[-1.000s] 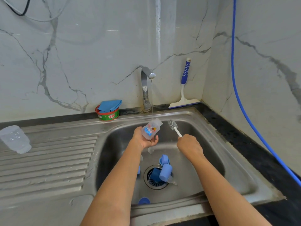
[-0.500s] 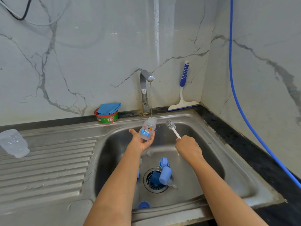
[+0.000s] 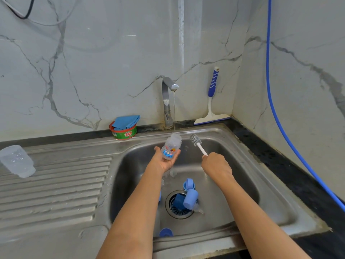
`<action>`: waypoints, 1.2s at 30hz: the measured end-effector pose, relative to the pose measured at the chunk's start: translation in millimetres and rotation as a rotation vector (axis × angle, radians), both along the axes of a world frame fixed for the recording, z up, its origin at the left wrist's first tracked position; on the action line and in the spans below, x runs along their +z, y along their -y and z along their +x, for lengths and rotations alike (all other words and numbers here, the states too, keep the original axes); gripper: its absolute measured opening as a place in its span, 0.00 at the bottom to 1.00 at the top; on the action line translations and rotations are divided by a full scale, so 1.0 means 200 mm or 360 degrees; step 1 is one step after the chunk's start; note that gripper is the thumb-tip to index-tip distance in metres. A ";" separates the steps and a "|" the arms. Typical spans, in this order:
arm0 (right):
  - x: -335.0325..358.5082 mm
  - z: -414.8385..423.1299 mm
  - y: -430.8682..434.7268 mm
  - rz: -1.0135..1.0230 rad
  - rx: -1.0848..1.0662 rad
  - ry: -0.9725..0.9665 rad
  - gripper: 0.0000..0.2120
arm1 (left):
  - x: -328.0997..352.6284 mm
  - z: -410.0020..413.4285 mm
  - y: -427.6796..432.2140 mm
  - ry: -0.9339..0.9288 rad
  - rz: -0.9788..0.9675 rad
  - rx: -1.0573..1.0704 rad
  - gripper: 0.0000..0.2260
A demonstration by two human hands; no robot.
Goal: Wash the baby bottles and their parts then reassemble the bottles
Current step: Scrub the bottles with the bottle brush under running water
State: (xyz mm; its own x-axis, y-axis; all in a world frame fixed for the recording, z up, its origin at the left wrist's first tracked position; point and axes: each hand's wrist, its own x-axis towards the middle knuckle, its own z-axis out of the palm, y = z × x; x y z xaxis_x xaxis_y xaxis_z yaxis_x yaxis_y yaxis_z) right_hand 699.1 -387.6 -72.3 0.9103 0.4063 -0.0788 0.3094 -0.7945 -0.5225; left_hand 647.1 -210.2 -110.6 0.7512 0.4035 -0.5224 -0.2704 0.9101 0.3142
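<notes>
My left hand (image 3: 165,160) holds a small clear baby bottle (image 3: 171,146) with a blue picture on it, mouth tilted up under the thin stream from the tap (image 3: 167,101). My right hand (image 3: 216,165) grips the white handle of a bottle brush (image 3: 196,142), whose bristle head sits just right of the bottle's mouth, apart from it. Blue caps and rings (image 3: 189,195) lie over the drain of the steel sink (image 3: 242,184). A clear teat (image 3: 197,209) lies beside them. Another blue ring (image 3: 165,232) rests by the front wall.
A second clear bottle (image 3: 16,161) lies on the ribbed drainboard at the far left. A green soap tub with a blue cloth (image 3: 124,128) stands left of the tap. A blue-handled squeegee (image 3: 211,101) leans in the corner. A blue hose (image 3: 276,113) runs down the right wall.
The bottle in my left hand has tipped more upright beneath the stream. The brush stays beside it with little movement.
</notes>
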 end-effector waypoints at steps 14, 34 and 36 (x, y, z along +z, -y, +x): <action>0.02 -0.01 -0.01 0.0001 0.0043 0.0129 0.19 | 0.06 0.09 -0.02 -0.0228 0.0182 0.0060 0.29; 0.02 -0.06 -0.04 0.0065 0.0255 -0.0011 0.17 | 0.09 0.13 -0.02 -0.0320 0.0689 0.0078 0.24; 0.02 -0.05 -0.04 0.0091 0.0219 -0.0101 0.16 | 0.09 0.15 -0.01 -0.0324 0.0761 0.0097 0.22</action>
State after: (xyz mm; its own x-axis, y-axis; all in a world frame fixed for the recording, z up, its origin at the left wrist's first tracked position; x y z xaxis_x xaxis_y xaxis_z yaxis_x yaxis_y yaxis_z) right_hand 689.3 -378.9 -68.7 0.8395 0.5325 -0.1079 0.3782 -0.7154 -0.5875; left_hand 676.8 -208.5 -93.4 0.6211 0.6727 -0.4022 -0.2085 0.6365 0.7425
